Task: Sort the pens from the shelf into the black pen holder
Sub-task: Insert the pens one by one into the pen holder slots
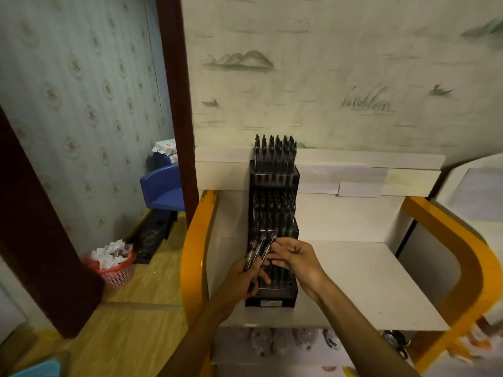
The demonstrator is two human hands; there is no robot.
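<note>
The black pen holder (273,227) stands on the white shelf (367,281); its rear tier is full of pens. Above its front tier the left hand (246,276) grips a bunch of pens (257,253), and the right hand (295,257) pinches one of them

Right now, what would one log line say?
left hand: grips pen bundle | right hand: pinching one pen | black pen holder: front tier unfilled
</note>
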